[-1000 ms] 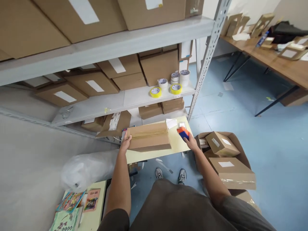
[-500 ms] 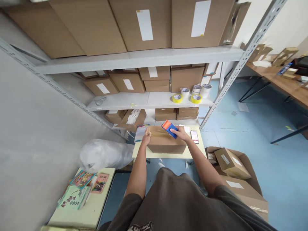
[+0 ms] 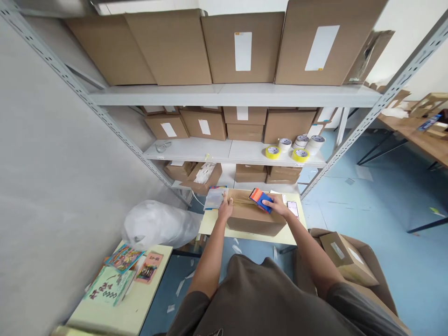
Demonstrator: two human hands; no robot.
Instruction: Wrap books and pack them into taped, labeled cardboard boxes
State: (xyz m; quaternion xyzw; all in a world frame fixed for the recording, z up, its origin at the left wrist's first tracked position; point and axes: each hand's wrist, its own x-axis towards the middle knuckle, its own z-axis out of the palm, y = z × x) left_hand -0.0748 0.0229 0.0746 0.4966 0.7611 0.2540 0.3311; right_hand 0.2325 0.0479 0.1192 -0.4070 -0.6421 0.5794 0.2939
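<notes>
A closed cardboard box [image 3: 252, 218] lies on a small pale-yellow table [image 3: 213, 227] in front of me. My left hand [image 3: 226, 208] grips the box's left end, fingers curled over its top edge. My right hand [image 3: 277, 204] is closed on an orange and blue tape dispenser [image 3: 261, 199] that rests on the box's top, right of the middle. A strip of clear tape runs along the top of the box. A phone [image 3: 292, 208] lies on the table just right of the box.
A grey metal shelf rack [image 3: 231, 95] stands behind the table with many cardboard boxes and tape rolls [image 3: 296, 147]. A white plastic bag [image 3: 159, 225] lies at the left. An open carton of parcels [image 3: 350, 259] sits on the floor at right. Colourful booklets [image 3: 119, 275] lie on a near table.
My right hand carried the tape dispenser from the table's right side onto the top of the box. My left hand stayed on the box's left end. The view tilted up toward the shelves.
</notes>
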